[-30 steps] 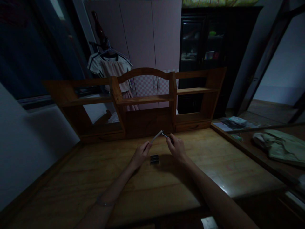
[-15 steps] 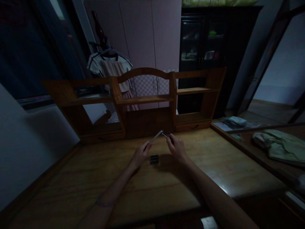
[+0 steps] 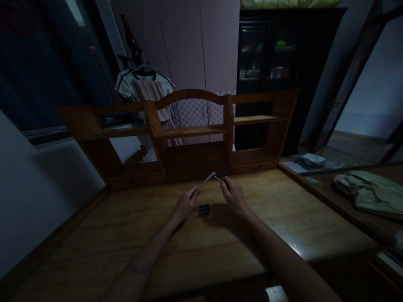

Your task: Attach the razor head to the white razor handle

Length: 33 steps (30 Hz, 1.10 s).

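My left hand [image 3: 186, 203] is closed round the lower end of a thin, pale, slightly curved strip [image 3: 207, 180], which slants up to the right. In my right hand [image 3: 233, 193] is a slim metal tool [image 3: 218, 178] with a dark handle; its tip meets or nearly meets the strip's upper end. Both are held above the wooden desk. Between and just below the hands, a small dark ribbed block [image 3: 204, 210] lies on the desktop [image 3: 151, 256]. What exactly the strip and tool are is too small and dim to tell.
A wooden shelf unit [image 3: 192, 134] stands along the desk's back edge. A raised ledge [image 3: 317, 195] borders the right side, with a pale green cloth [image 3: 374, 193] and a plastic-wrapped item [image 3: 310, 160] beyond it. The left side meets a wall [image 3: 40, 188].
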Available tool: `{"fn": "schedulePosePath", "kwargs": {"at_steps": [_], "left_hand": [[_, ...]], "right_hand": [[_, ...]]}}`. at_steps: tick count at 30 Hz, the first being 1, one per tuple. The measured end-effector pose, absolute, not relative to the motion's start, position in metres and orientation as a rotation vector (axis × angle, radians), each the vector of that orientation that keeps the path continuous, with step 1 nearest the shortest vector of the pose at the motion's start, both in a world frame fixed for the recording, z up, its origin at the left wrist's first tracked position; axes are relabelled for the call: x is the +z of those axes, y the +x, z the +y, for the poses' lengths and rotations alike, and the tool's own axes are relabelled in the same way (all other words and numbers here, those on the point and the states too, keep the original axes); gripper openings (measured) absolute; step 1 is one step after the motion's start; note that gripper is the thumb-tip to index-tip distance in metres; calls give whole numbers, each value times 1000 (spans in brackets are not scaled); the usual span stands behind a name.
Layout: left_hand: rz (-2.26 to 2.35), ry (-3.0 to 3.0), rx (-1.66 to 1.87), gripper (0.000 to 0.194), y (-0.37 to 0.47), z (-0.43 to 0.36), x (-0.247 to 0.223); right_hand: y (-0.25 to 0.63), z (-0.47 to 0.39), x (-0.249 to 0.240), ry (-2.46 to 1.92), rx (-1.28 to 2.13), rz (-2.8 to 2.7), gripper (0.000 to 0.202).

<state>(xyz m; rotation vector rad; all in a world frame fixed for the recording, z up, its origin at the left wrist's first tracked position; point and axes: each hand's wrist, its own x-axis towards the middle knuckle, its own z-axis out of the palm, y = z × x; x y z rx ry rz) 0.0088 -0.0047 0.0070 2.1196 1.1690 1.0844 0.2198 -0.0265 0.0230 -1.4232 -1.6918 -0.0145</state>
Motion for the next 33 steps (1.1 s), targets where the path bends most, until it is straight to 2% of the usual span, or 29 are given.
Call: {"fn": "schedulePosePath", "kwargs": {"at_steps": [33], "left_hand": [[1171,2141,1044,41,8,-4,3]], "right_hand": [[221,-28,24,-1398,16,-1687,28]]}}
